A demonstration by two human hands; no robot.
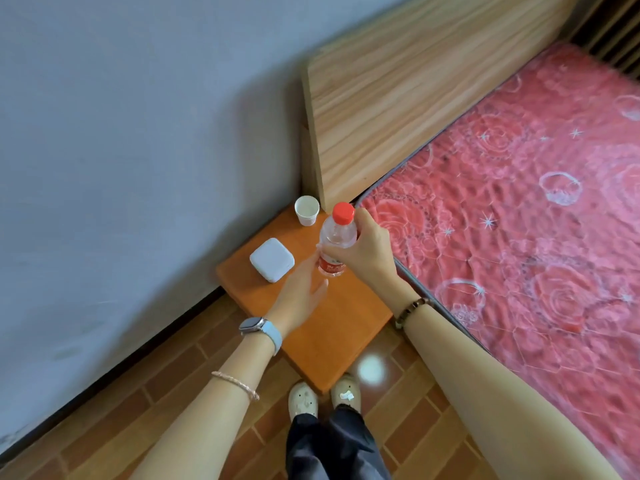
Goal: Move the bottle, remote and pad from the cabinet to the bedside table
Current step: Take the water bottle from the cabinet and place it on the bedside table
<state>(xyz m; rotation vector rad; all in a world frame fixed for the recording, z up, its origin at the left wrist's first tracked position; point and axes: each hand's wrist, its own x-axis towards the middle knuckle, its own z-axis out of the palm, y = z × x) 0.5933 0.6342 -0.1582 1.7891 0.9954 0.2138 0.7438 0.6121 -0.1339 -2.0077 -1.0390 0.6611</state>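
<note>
Bottle (clear, red cap, red label) stood upright over orange bedside table, near bed-side edge; whether base touched tabletop could not be told. Right hand wrapped around bottle's upper body. Left hand hovered open beside label, fingers loose, holding nothing. White square pad lay just left; paper cup stood behind.
</note>
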